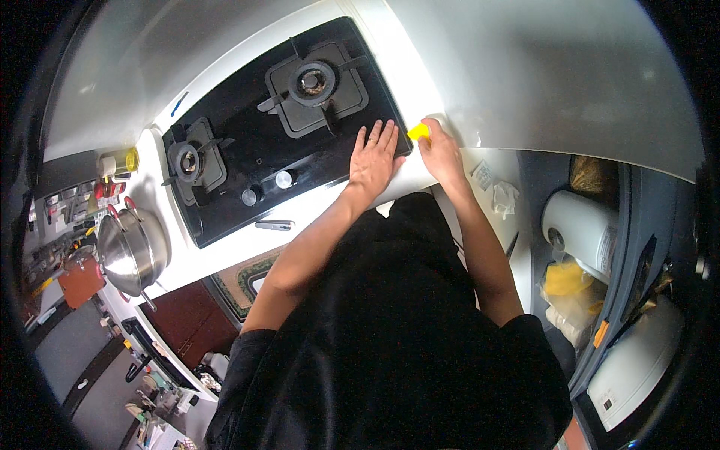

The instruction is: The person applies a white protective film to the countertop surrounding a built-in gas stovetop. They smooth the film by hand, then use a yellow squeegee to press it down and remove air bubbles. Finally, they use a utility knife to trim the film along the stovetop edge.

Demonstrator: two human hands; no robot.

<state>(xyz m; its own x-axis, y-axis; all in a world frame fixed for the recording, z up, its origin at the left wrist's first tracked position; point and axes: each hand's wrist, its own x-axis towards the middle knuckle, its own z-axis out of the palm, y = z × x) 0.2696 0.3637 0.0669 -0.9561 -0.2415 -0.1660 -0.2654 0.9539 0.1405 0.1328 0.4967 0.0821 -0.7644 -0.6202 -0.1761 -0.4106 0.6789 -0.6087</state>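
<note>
My left hand [374,157] rests flat on the right front part of a black gas hob [242,135], fingers pointing away from me and holding nothing. A ring shows on one finger. Just past the hob's right edge, my right hand [440,152] grips a yellow sponge [418,132] against the white countertop [413,73]. Most of the sponge is hidden under my fingers. Beyond my left hand is the larger burner [312,83] with its pan support, and the smaller burner [190,163] sits at the left. Two silver knobs [285,179] are on the hob's front.
A steel pot [132,253] with red handles stands left of the hob. A grey-handled tool [274,225] lies at the counter's front edge, and a blue pen-like item [179,104] behind the hob. A grey-white wall [551,84] rises at right, near crumpled tissue [505,198].
</note>
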